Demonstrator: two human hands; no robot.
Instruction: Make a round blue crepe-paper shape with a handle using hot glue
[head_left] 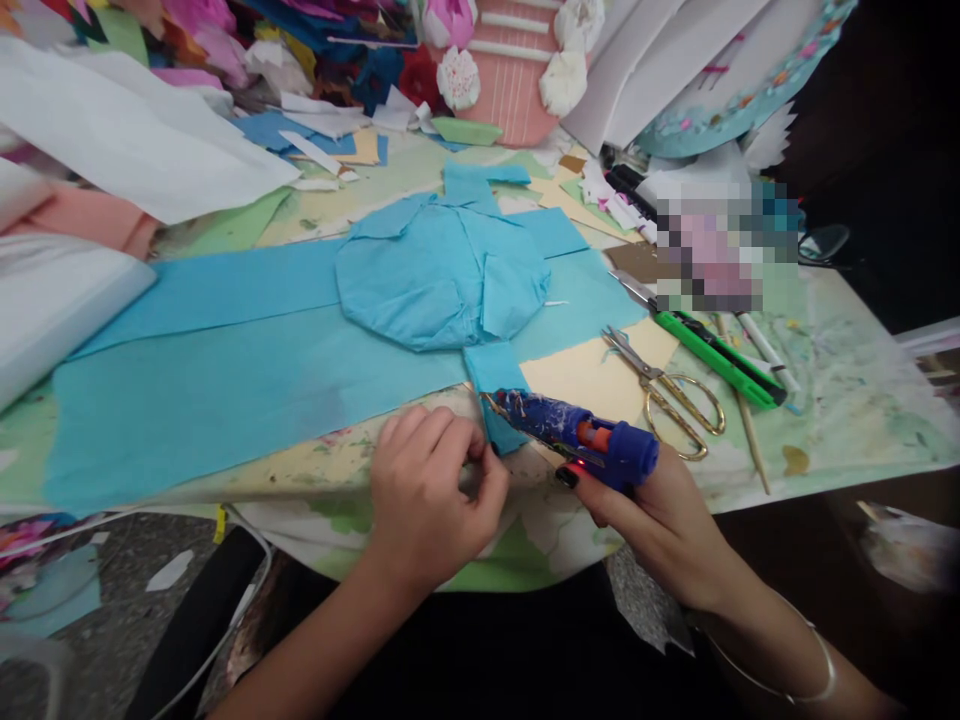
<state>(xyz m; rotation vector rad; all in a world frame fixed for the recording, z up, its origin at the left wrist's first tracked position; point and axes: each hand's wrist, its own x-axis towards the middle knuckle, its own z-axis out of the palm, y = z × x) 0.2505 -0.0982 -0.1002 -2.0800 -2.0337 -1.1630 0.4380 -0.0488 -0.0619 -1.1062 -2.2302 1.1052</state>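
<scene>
My right hand point(637, 510) grips a blue hot glue gun point(555, 425), its nozzle over a blue paper strip point(491, 370). A small red light glows on the gun's side. My left hand point(435, 480) is closed at the lower edge of that strip, thumb and index finger pinching at its corner. The strip comes out from under a rounded blue paper-covered piece point(427, 270), which has folded, creased edges and more strips sticking out at its top and right. Beneath it spreads a long sheet of blue crepe paper point(225, 390).
Gold-handled scissors point(667, 385), a green utility knife point(720, 360) and a wooden stick point(750, 445) lie at the right. White paper point(135, 130) and a white roll point(60, 310) lie at the left. A pink guitar-shaped decoration point(514, 90) stands at the back among paper scraps.
</scene>
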